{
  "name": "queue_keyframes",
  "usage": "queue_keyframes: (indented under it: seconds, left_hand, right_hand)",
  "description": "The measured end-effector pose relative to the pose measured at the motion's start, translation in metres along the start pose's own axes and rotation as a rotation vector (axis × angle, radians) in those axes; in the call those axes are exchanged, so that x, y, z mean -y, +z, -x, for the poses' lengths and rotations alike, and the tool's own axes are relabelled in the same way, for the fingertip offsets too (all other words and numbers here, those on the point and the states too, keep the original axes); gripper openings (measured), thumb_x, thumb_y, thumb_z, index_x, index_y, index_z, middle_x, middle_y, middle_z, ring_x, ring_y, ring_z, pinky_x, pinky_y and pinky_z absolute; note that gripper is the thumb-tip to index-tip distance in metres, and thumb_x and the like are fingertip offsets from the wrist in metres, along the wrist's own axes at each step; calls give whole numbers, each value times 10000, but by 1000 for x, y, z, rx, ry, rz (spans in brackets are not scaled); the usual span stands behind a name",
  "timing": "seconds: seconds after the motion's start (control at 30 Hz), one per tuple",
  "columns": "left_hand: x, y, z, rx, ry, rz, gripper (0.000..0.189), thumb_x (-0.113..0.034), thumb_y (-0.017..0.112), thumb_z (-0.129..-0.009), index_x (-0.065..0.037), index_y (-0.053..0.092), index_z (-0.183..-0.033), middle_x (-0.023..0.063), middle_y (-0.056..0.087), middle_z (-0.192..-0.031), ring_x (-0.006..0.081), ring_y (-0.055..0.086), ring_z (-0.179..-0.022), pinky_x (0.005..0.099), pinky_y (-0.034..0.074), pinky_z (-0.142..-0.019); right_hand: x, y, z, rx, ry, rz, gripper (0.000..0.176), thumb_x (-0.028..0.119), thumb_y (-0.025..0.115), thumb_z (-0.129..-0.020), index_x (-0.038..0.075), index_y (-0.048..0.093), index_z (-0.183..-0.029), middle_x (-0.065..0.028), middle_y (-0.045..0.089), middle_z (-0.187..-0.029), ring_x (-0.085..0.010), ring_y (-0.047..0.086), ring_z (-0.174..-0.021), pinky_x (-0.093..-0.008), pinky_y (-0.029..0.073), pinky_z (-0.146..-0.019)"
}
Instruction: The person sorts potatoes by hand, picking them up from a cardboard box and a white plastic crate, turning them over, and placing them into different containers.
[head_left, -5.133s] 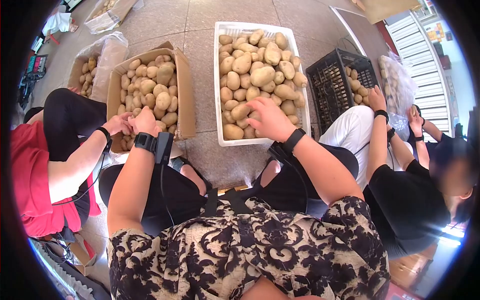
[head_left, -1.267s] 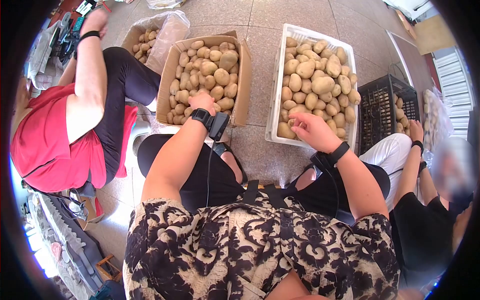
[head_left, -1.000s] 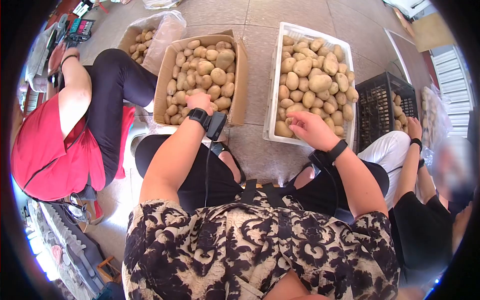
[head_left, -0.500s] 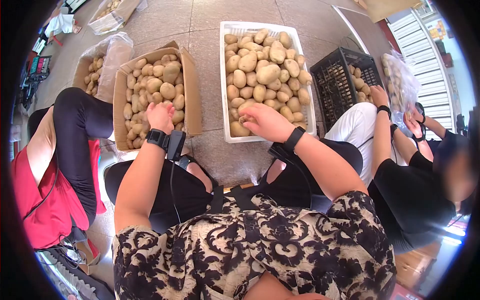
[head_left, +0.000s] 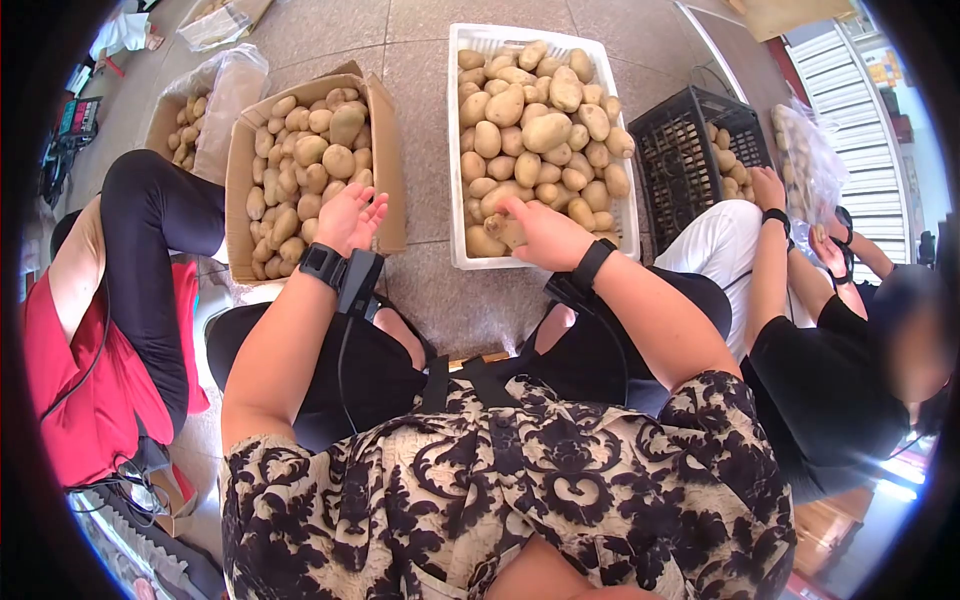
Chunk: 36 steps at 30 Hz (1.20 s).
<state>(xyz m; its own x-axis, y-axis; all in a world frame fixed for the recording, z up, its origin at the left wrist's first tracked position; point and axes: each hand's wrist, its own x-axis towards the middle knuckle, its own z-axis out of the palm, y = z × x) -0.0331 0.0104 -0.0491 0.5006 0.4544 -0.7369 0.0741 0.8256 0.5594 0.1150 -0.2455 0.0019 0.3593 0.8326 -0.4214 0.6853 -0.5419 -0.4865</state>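
My left hand is over the near right edge of a cardboard box heaped with potatoes. Its palm is turned up, its fingers are apart, and nothing lies in it. At the near edge of a white plastic crate, also piled with potatoes, my right hand grips a potato between thumb and fingers. Part of that potato is hidden by the hand.
On the right stands a black crate of potatoes, beside a clear bag of potatoes; a co-worker's hand is at the crate. Another plastic-lined box stands at left, near a person's dark-clothed leg.
My left hand has drawn back from the potatoes in the cardboard box, moved right and turned palm up. My right hand has shifted slightly right, with the potato between its fingers now plainer to see.
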Motion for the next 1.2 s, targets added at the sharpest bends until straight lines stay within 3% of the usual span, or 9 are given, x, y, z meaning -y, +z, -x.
queue_keyframes:
  seconds: [0.2,0.3,0.37,0.43,0.5,0.73,0.93,1.07,1.2]
  left_hand:
    - [7,0,-1,56,-65,24,252,-167,428,-927,23,394,-1089,105,466,-1036,235,519,-888,325,480,-764]
    - [12,3,1,131,-101,-20,293,-200,500,-898,-67,417,-1145,89,472,-1064,239,528,-882,346,480,-753]
    - [11,19,22,137,-78,-67,284,-222,499,-905,-62,439,-1131,93,481,-1100,234,519,-917,352,470,-798]
    - [13,26,31,395,-158,-146,313,-260,522,-895,-106,443,-1156,82,480,-1119,235,500,-982,381,445,-852]
    - [15,35,43,462,-170,-193,327,-275,525,-893,-109,443,-1163,77,473,-1135,238,487,-1008,394,432,-871]
    - [25,47,55,731,-281,-217,373,-330,526,-892,-129,427,-1190,47,424,-1202,248,456,-1075,440,397,-913]
    - [28,48,53,570,-230,-221,444,-325,536,-886,-158,318,-1235,78,471,-1139,255,514,-986,453,483,-768]
    - [22,42,44,401,-275,-161,384,-278,530,-891,-160,322,-1192,111,510,-1043,248,565,-840,425,520,-645]
    - [23,21,9,293,-261,-71,290,-300,452,-921,-41,437,-1052,115,535,-929,233,569,-800,395,524,-652]
  right_hand:
    - [2,1,-2,-41,-34,-82,517,124,613,-695,54,432,-1174,-222,556,-1020,-371,532,-978,-399,436,-837]
    - [5,0,-4,-66,-32,-177,526,211,607,-704,55,464,-1186,-242,575,-1017,-379,545,-966,-415,450,-813]
    - [12,-5,-2,-67,-39,-317,527,209,601,-731,29,456,-1205,-188,596,-1011,-312,576,-926,-385,459,-784]
    - [24,-12,-1,-57,-30,-384,527,211,601,-742,23,453,-1211,-160,606,-992,-262,595,-886,-361,473,-747]
    - [37,-24,0,137,168,-576,525,231,602,-768,19,451,-1224,-101,596,-979,-145,582,-808,-304,485,-657]
    - [48,-14,-5,86,50,-826,444,113,563,-844,28,414,-1253,-75,505,-1166,-108,541,-892,-235,473,-689]
    - [57,-17,-5,119,-142,-925,485,80,569,-841,22,385,-1286,-87,474,-1231,-132,536,-1005,-244,471,-745]
    - [55,-19,-7,134,-189,-960,438,58,561,-842,11,417,-1253,-72,510,-1167,-101,551,-903,-239,473,-741]
    - [47,-17,-8,49,-105,-760,380,57,572,-839,17,469,-1203,-48,545,-1083,-70,541,-798,-228,471,-722]
